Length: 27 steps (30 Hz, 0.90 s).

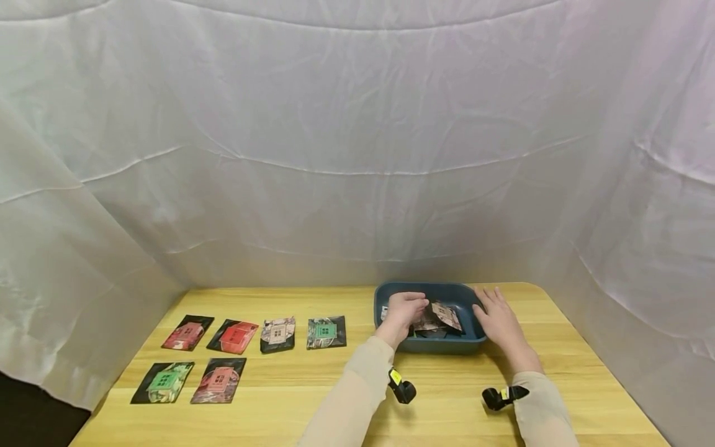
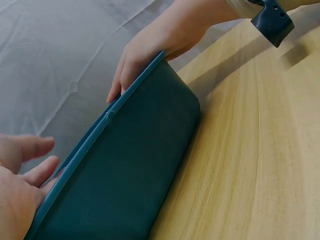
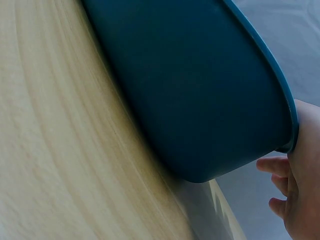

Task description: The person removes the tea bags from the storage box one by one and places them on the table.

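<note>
A dark blue plastic bin (image 1: 447, 349) stands toward the right of the table with several packets inside. My left hand (image 1: 403, 315) reaches over its left side, fingers loosely bent beside a tilted black-and-pink packet (image 1: 447, 315). In the left wrist view, the near rim partly hides this left hand (image 2: 22, 175); nothing shows between its visible fingers. My right hand (image 1: 501, 323) grips the bin's right rim, thumb on the inner side and fingers along the outside. The right wrist view has the right hand (image 3: 305, 175) against the bin's corner (image 3: 215, 165).
On the table's left lie several flat packets: a dark pink one (image 1: 188, 333), a red one (image 1: 233, 336), a beige one (image 1: 277, 334), a green one (image 1: 326, 332), a light green one (image 1: 162, 382) and a pink one (image 1: 219, 380). Pale curtains (image 1: 357, 155) surround the wooden table (image 1: 441, 410).
</note>
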Motion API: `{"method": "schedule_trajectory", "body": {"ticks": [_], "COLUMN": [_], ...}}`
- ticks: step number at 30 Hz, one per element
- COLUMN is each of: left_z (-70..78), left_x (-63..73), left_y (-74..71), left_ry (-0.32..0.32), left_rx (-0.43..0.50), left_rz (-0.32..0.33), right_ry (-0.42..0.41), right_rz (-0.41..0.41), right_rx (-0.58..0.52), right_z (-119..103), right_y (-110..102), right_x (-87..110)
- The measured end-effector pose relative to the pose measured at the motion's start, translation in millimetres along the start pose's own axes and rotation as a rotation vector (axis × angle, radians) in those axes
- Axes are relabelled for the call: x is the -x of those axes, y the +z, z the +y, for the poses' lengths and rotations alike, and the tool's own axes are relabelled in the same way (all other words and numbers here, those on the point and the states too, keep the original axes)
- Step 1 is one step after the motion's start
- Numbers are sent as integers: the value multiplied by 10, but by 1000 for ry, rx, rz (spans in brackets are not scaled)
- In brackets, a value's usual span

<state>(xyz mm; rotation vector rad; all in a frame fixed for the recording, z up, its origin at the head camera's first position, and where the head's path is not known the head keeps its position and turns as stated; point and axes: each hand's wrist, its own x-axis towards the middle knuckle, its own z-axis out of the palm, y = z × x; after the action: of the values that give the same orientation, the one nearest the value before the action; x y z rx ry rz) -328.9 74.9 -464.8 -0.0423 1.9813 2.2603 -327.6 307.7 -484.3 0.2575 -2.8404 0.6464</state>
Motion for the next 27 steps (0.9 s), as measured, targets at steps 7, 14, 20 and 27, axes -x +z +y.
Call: {"method": "schedule_trajectory", "body": {"ticks": [7,14,20,27], "left_z": [-10,-23,15,128], "left_x": [-19,-58,-38,37], "left_y": [-3,-45,-115,-236], "left_ry": [6,0,2,-14], "left_rx": [32,77,123,235], "left_rz": [183,260,232,169], "right_ry": [8,9,13,14], "right_rz": [-10,-14,-20,-27], "right_rx": [-5,-5,-2,-10], "right_z": [-18,-29,-27,-16], "right_y": [-16,-16,-23,-16], "right_x": [2,11,8,5]}}
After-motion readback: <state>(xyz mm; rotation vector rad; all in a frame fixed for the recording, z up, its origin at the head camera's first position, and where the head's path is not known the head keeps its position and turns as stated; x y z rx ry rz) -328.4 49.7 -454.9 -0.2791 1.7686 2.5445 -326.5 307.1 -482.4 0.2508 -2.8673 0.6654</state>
